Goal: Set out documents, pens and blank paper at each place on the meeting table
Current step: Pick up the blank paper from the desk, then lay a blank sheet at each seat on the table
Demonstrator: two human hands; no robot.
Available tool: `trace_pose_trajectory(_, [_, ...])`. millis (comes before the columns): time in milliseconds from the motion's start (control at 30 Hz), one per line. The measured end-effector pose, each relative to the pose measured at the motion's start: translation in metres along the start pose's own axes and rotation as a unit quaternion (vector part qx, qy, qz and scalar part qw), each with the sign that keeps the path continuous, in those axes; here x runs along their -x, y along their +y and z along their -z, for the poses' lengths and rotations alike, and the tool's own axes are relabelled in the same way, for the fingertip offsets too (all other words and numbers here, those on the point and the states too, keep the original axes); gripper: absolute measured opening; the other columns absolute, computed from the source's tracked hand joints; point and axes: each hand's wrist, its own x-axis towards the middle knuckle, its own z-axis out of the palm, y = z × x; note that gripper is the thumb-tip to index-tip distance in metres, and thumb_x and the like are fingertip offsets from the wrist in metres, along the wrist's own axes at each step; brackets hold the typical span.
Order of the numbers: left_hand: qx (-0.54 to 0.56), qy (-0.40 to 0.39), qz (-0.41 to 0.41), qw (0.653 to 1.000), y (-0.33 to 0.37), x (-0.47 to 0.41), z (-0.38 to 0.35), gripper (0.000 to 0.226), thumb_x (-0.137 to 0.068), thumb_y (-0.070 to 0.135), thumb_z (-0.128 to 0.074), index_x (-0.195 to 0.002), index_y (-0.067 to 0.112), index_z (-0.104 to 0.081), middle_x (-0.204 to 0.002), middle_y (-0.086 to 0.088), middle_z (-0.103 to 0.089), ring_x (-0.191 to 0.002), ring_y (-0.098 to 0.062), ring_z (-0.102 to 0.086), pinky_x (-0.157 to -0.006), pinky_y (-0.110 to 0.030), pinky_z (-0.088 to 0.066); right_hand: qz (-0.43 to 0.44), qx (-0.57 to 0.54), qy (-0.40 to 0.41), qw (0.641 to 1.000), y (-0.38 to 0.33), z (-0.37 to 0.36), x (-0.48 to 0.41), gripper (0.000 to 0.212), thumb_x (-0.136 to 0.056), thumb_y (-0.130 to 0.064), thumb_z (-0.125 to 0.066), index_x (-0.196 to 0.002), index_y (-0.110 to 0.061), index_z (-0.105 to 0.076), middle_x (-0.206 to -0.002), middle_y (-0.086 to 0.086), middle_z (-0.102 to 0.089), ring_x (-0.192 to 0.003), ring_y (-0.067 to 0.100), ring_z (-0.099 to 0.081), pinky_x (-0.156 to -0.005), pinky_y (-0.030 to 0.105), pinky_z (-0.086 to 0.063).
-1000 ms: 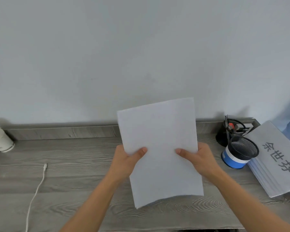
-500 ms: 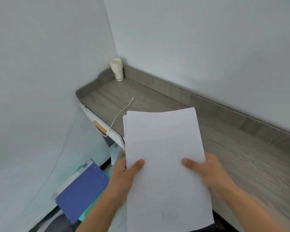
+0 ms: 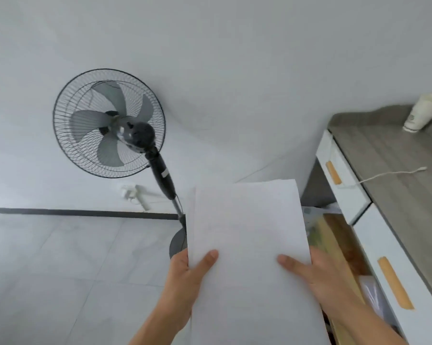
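A thin stack of blank white paper (image 3: 249, 235) is held upright in front of me, low in the middle of the view. My left hand (image 3: 187, 277) grips its left edge with the thumb on top. My right hand (image 3: 319, 272) grips its right edge, thumb lying across the sheet. The paper is in the air over the floor, to the left of the grey wooden desk (image 3: 394, 170). No pens or printed documents are in sight.
A black standing fan (image 3: 110, 123) stands by the wall just left of the paper, its base (image 3: 177, 242) near my left hand. On the desk are a white cup (image 3: 421, 115) and a white cable (image 3: 389, 174). White drawers (image 3: 339, 180) face me; boxes sit underneath.
My view has swung left, away from the desk toward the fan and floor. Both hands keep the same hold on the paper stack, which moved off the desk with me.
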Motion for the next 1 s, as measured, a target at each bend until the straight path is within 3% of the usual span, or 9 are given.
trace_pose_trajectory(167, [0.054,0.118,-0.013,0.991,0.007,0.026,0.121,0.019,-0.089,0.016,-0.063,-0.099,0.002,-0.070,-0.095,-0.017,-0.076,-0.087,-0.036,-0.073,-0.079,-0.048,-0.057,0.023,0.061,-0.090,0.994,0.001,-0.132,-0.020,0.021,-0.081,-0.016,-0.072,-0.100,-0.009,-0.073,-0.093,0.005,-0.079,-0.083,0.025,-0.076,-0.070,0.035,-0.060])
trace_pose_trajectory(300, [0.071,0.231,-0.029,0.970,0.001,0.048,0.208,0.019,-0.088,0.017,-0.063,-0.098,0.002,-0.070,-0.092,-0.017,-0.076,-0.085,-0.037,-0.073,-0.079,-0.053,-0.058,0.011,0.096,-0.172,0.980,0.011,-0.232,-0.030,0.013,-0.083,-0.014,-0.071,-0.094,-0.007,-0.074,-0.087,0.008,-0.079,-0.076,0.024,-0.076,-0.059,0.028,-0.058])
trace_pose_trajectory(400, [0.089,0.301,-0.035,0.949,-0.008,0.066,0.259,0.018,-0.089,0.017,-0.063,-0.097,0.002,-0.070,-0.088,-0.017,-0.076,-0.081,-0.036,-0.073,-0.074,-0.051,-0.059,-0.004,0.107,-0.234,0.966,0.020,-0.296,-0.037,0.021,-0.081,-0.016,-0.072,-0.100,-0.008,-0.072,-0.093,0.011,-0.078,-0.083,0.031,-0.075,-0.068,0.038,-0.060])
trace_pose_trajectory(500, [0.105,0.376,-0.039,0.920,-0.016,0.079,0.302,0.017,-0.090,0.017,-0.062,-0.094,0.002,-0.070,-0.085,-0.016,-0.077,-0.078,-0.034,-0.074,-0.069,-0.047,-0.060,0.000,0.149,-0.297,0.943,0.031,-0.353,-0.049,0.029,-0.075,-0.029,-0.080,-0.098,-0.015,-0.071,-0.095,0.009,-0.078,-0.085,0.032,-0.074,-0.077,0.045,-0.059])
trace_pose_trajectory(633, [0.124,0.444,-0.043,0.886,-0.016,0.083,0.350,0.016,-0.092,0.015,-0.059,-0.092,0.004,-0.070,-0.083,-0.013,-0.077,-0.076,-0.030,-0.074,-0.066,-0.042,-0.061,0.029,0.211,-0.363,0.907,0.044,-0.430,-0.071,0.035,-0.074,-0.039,-0.071,-0.100,-0.015,-0.067,-0.092,0.003,-0.078,-0.084,0.025,-0.075,-0.079,0.049,-0.059])
trace_pose_trajectory(800, [0.137,0.523,-0.053,0.839,0.000,0.058,0.416,0.017,-0.093,0.017,-0.056,-0.095,0.007,-0.069,-0.086,-0.006,-0.078,-0.079,-0.024,-0.075,-0.066,-0.035,-0.061,0.055,0.241,-0.433,0.867,0.051,-0.540,-0.117,0.019,-0.089,-0.029,-0.066,-0.098,-0.013,-0.064,-0.092,0.005,-0.077,-0.084,0.027,-0.074,-0.078,0.051,-0.059])
trace_pose_trajectory(1000, [0.190,0.609,-0.068,0.767,0.029,0.047,0.491,0.020,-0.096,0.017,-0.052,-0.100,0.009,-0.069,-0.091,-0.004,-0.078,-0.084,-0.022,-0.075,-0.072,-0.037,-0.059,0.067,0.268,-0.539,0.795,0.043,-0.680,-0.147,0.027,-0.091,-0.031,-0.066,-0.095,-0.005,-0.060,-0.091,0.019,-0.071,-0.082,0.043,-0.068,-0.075,0.058,-0.056])
